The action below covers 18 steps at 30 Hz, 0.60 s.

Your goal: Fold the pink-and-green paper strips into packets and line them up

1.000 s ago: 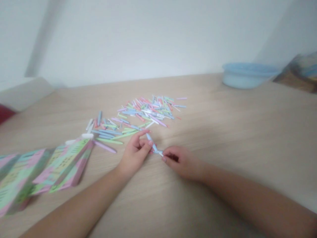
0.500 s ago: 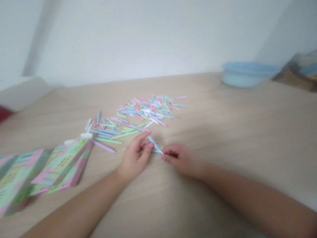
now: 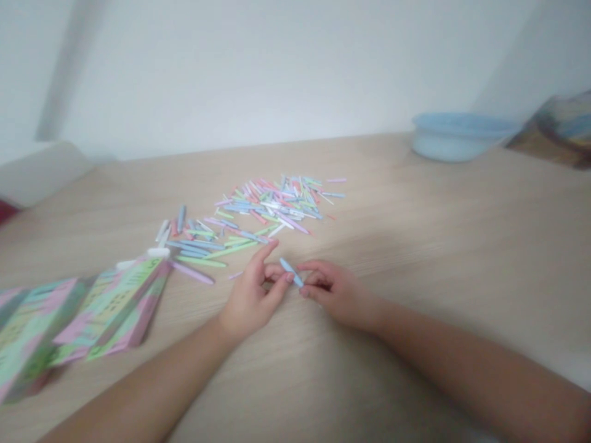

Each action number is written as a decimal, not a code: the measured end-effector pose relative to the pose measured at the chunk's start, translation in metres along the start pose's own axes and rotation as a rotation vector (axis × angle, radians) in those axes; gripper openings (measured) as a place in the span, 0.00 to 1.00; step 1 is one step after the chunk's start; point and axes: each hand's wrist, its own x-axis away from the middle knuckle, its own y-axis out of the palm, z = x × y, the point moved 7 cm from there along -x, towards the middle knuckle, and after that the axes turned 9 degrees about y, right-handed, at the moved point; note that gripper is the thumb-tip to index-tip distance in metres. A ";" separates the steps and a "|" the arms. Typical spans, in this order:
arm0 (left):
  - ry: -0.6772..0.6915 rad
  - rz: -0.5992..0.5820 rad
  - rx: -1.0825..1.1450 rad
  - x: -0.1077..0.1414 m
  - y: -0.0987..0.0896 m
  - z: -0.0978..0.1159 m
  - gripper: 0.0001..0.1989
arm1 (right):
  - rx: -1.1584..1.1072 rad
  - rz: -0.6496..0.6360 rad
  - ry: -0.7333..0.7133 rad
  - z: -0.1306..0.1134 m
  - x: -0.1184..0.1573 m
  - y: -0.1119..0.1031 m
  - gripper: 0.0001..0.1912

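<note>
A small blue pen-like piece (image 3: 292, 272) is held between both hands above the wooden table. My left hand (image 3: 253, 294) pinches its left side with thumb and fingers, the index finger raised. On the other side my right hand (image 3: 339, 294) has thumb and fingertips closed at the lower end of the piece. Just beyond the hands lies a heap of pastel pen parts (image 3: 277, 200) in blue, pink, green, white and purple. A smaller group of blue and green parts (image 3: 196, 246) is left of it.
Pastel patterned boxes (image 3: 113, 307) lie at the left, with more boxes (image 3: 32, 332) beside them. A blue basin (image 3: 462, 138) stands at the back right. A white box-like object (image 3: 44, 172) is at the far left. The wall rises behind the table.
The blue piece looks shorter and steeper between the hands than before. My right index finger has lifted a little, and the left fingertips have shifted slightly right.
</note>
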 end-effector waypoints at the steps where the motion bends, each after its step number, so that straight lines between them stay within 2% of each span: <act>1: -0.007 -0.011 0.000 0.000 0.001 0.000 0.35 | -0.019 -0.017 -0.002 0.000 0.000 0.001 0.24; 6: -0.033 -0.056 0.008 0.001 0.006 0.000 0.36 | -0.016 -0.110 0.024 -0.004 0.003 0.008 0.15; 9: -0.037 -0.072 -0.018 0.002 0.007 -0.001 0.35 | -0.059 -0.120 0.043 -0.004 0.003 0.008 0.14; 11: -0.024 -0.094 -0.026 0.002 0.008 0.000 0.33 | -0.060 -0.107 0.042 -0.001 0.003 0.008 0.19; 15: 0.019 -0.145 -0.008 0.001 0.011 0.004 0.29 | -0.018 -0.063 -0.001 0.000 0.004 0.005 0.36; 16: 0.020 -0.155 -0.008 0.002 0.012 0.003 0.28 | 0.007 -0.054 -0.015 -0.002 0.004 0.004 0.37; 18: 0.015 -0.159 -0.015 0.003 0.012 0.001 0.25 | 0.079 -0.036 -0.040 -0.005 0.006 0.003 0.31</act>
